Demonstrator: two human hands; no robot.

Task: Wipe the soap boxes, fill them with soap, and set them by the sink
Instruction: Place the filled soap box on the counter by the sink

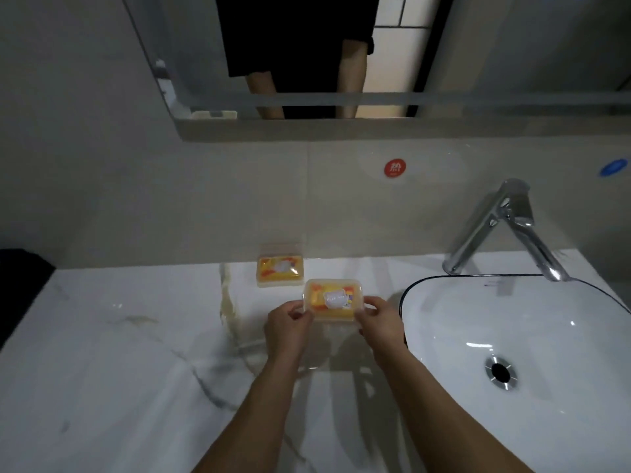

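A clear soap box [333, 299] with a yellow-orange wrapped soap inside sits on the marble counter [136, 353], just left of the sink [512, 336]. My left hand [288, 327] pinches its left end and my right hand [377, 324] pinches its right end. A second clear soap box [280, 270], also holding a yellow wrapped soap, stands behind it against the wall, its lid up.
A chrome tap [505, 233] rises behind the white basin, whose drain [500, 372] is near the middle. A mirror [341, 56] hangs above. Red [395, 167] and blue [613, 167] stickers mark the wall. A dark object [20, 278] lies at the counter's left edge.
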